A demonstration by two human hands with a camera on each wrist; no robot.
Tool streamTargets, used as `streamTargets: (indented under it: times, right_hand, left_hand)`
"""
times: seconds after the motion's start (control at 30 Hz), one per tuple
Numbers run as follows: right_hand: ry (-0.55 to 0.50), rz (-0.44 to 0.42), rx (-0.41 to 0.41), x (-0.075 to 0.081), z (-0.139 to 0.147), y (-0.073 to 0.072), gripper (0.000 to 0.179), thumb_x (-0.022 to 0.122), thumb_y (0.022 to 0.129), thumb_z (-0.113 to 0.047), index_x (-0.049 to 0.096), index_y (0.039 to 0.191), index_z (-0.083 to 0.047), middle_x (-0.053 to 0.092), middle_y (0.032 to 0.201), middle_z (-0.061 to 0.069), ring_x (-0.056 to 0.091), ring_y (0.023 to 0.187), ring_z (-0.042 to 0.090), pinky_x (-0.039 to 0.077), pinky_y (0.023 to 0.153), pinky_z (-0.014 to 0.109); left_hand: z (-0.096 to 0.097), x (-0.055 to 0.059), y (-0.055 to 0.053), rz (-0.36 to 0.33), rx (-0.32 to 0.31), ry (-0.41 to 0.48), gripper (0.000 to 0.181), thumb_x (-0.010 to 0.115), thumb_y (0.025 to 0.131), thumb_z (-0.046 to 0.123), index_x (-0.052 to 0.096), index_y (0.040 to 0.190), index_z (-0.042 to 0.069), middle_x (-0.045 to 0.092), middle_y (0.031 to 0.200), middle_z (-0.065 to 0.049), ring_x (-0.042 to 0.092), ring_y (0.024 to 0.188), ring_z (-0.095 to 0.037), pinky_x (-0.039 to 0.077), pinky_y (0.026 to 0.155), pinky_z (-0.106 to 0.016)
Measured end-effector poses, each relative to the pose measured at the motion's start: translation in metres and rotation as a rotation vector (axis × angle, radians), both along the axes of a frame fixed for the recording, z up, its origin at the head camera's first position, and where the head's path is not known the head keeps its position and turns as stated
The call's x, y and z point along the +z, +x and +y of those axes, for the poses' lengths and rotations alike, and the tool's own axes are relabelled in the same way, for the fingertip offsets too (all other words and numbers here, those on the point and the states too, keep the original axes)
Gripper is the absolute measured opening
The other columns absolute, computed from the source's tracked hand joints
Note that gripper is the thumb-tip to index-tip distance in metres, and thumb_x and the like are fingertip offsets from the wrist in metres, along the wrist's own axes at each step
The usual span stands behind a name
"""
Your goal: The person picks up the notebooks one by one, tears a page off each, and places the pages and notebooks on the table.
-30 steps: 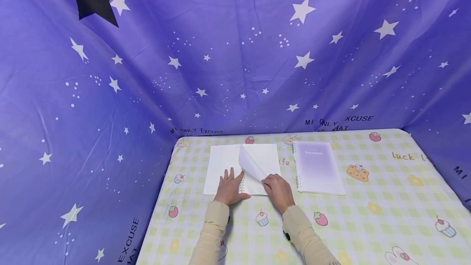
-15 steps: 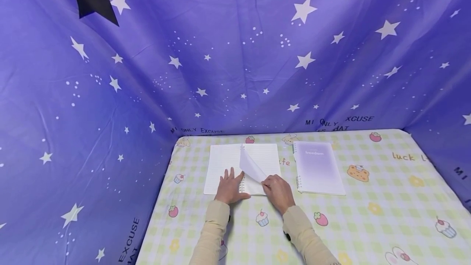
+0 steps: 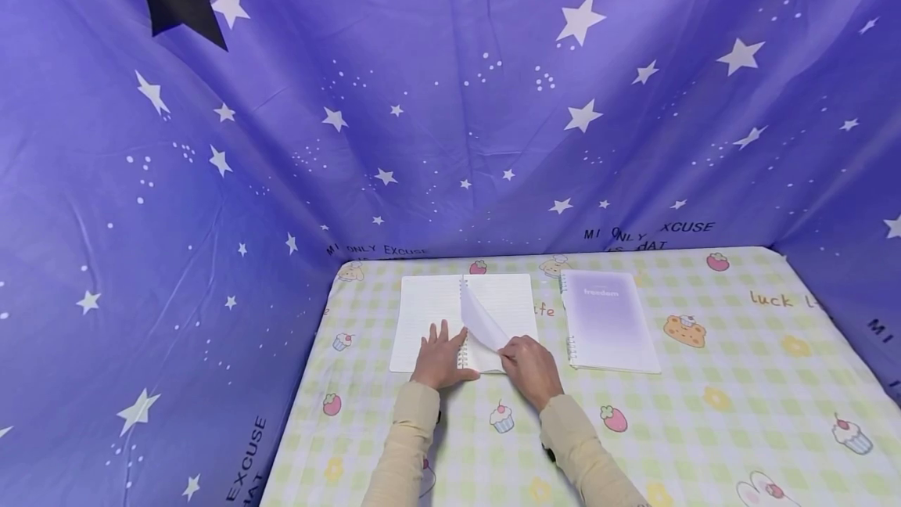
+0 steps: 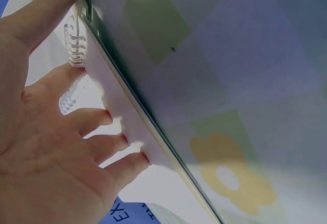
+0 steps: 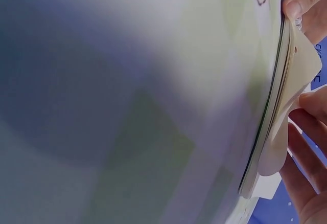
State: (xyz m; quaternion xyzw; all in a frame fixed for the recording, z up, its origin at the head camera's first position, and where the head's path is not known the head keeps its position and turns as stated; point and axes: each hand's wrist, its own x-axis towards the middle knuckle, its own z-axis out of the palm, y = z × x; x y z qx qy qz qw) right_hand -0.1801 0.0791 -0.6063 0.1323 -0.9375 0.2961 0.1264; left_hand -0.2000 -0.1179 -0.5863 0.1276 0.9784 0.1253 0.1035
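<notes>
A spiral notebook [image 3: 428,300] lies spread on the table with lined pages showing. Across its left page and the coil [image 3: 462,354], my left hand [image 3: 439,358] rests with fingers spread; the left wrist view has its fingertips [image 4: 134,163] on the paper. My right hand [image 3: 533,370] pinches a page [image 3: 484,321] near its lower corner. That page is lifted and bent diagonally over the right half. In the right wrist view the curled page [image 5: 278,147] stands up from the stack, between thumb and fingers.
A closed spiral notebook with a purple gradient cover [image 3: 611,327] lies right of the spread one. The checked tablecloth [image 3: 760,390] has printed fruit, cakes and animals. Purple star-printed curtains [image 3: 450,100] stand behind the table and at both sides.
The lifted page has shifted slightly to the right along the coil, its upper part leaning further over. My right hand has edged a little left and down. The left hand stays put.
</notes>
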Motion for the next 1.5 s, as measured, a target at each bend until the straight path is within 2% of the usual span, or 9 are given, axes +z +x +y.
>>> streamTargets:
  times: [0.33, 0.6, 0.7, 0.87, 0.93, 1.17, 1.27, 1.33, 1.5]
  right_hand:
    - [0.006, 0.051, 0.007, 0.001, -0.005, -0.003, 0.008, 0.075, 0.079, -0.006, 0.08, 0.084, -0.01, 0.071, 0.082, -0.002, 0.066, 0.079, 0.018, 0.057, 0.07, 0.036]
    - [-0.016, 0.089, -0.04, -0.001, -0.005, -0.014, 0.006, 0.074, 0.078, -0.002, 0.073, 0.082, -0.006, 0.069, 0.087, 0.004, 0.066, 0.081, 0.023, 0.058, 0.069, 0.038]
    - [-0.046, 0.073, -0.056, -0.001, -0.005, -0.02, 0.012, 0.074, 0.08, -0.003, 0.07, 0.092, -0.004, 0.069, 0.093, 0.006, 0.066, 0.087, 0.026, 0.057, 0.073, 0.04]
    - [-0.06, 0.023, -0.075, 0.001, -0.006, -0.031, 0.035, 0.073, 0.087, -0.013, 0.064, 0.12, -0.003, 0.069, 0.111, 0.012, 0.066, 0.101, 0.032, 0.056, 0.085, 0.046]
    - [-0.058, 0.019, -0.083, 0.003, -0.006, -0.035, 0.038, 0.071, 0.091, -0.016, 0.063, 0.126, -0.004, 0.069, 0.115, 0.014, 0.066, 0.104, 0.033, 0.056, 0.087, 0.048]
    - [-0.099, 0.035, -0.099, 0.006, 0.0, -0.04, 0.022, 0.065, 0.095, -0.014, 0.074, 0.115, -0.009, 0.074, 0.109, 0.008, 0.069, 0.101, 0.028, 0.056, 0.088, 0.046]
    - [-0.104, 0.007, -0.078, 0.005, 0.001, -0.036, 0.022, 0.066, 0.095, -0.013, 0.075, 0.115, -0.011, 0.074, 0.113, 0.007, 0.068, 0.105, 0.027, 0.055, 0.091, 0.046]
    - [-0.108, -0.013, -0.064, 0.004, 0.001, -0.034, 0.023, 0.067, 0.094, -0.013, 0.074, 0.116, -0.012, 0.074, 0.114, 0.007, 0.068, 0.106, 0.027, 0.055, 0.092, 0.046]
    - [-0.113, -0.024, -0.05, 0.002, 0.0, -0.029, 0.024, 0.068, 0.093, -0.011, 0.074, 0.117, -0.012, 0.073, 0.115, 0.006, 0.067, 0.107, 0.026, 0.055, 0.092, 0.045]
  left_hand:
    - [-0.003, 0.005, -0.003, -0.048, -0.009, -0.026, 0.092, 0.078, 0.076, 0.057, 0.044, 0.15, 0.014, 0.027, 0.156, -0.031, 0.024, 0.144, -0.052, 0.03, 0.115, -0.063]
    - [0.0, 0.005, -0.001, -0.031, -0.012, -0.035, 0.092, 0.079, 0.075, 0.056, 0.046, 0.149, 0.014, 0.028, 0.156, -0.031, 0.025, 0.144, -0.052, 0.031, 0.114, -0.063]
    - [0.0, 0.004, -0.002, -0.024, -0.015, -0.032, 0.093, 0.078, 0.075, 0.057, 0.044, 0.15, 0.015, 0.028, 0.156, -0.031, 0.024, 0.144, -0.052, 0.031, 0.114, -0.063]
    - [-0.001, 0.003, -0.003, -0.038, -0.012, -0.022, 0.097, 0.077, 0.073, 0.062, 0.043, 0.151, 0.015, 0.027, 0.157, -0.03, 0.023, 0.145, -0.051, 0.029, 0.116, -0.062]
    - [-0.002, 0.002, -0.003, -0.044, -0.013, -0.027, 0.098, 0.077, 0.072, 0.063, 0.043, 0.151, 0.016, 0.027, 0.158, -0.029, 0.023, 0.145, -0.05, 0.029, 0.116, -0.061]
    - [-0.003, -0.002, -0.005, -0.025, -0.016, -0.101, 0.099, 0.078, 0.07, 0.065, 0.042, 0.152, 0.023, 0.031, 0.159, -0.02, 0.028, 0.146, -0.042, 0.035, 0.114, -0.056]
    - [-0.005, -0.002, -0.008, 0.007, -0.021, -0.103, 0.103, 0.081, 0.067, 0.065, 0.042, 0.151, 0.02, 0.036, 0.156, -0.018, 0.034, 0.143, -0.041, 0.037, 0.112, -0.056]
    - [-0.007, -0.002, -0.011, 0.008, -0.027, -0.087, 0.109, 0.083, 0.064, 0.065, 0.04, 0.153, 0.017, 0.036, 0.156, -0.019, 0.033, 0.142, -0.041, 0.035, 0.113, -0.056]
    - [-0.01, -0.002, -0.016, -0.063, -0.027, -0.042, 0.116, 0.084, 0.062, 0.064, 0.033, 0.156, 0.02, 0.023, 0.161, -0.022, 0.017, 0.148, -0.047, 0.021, 0.118, -0.065]
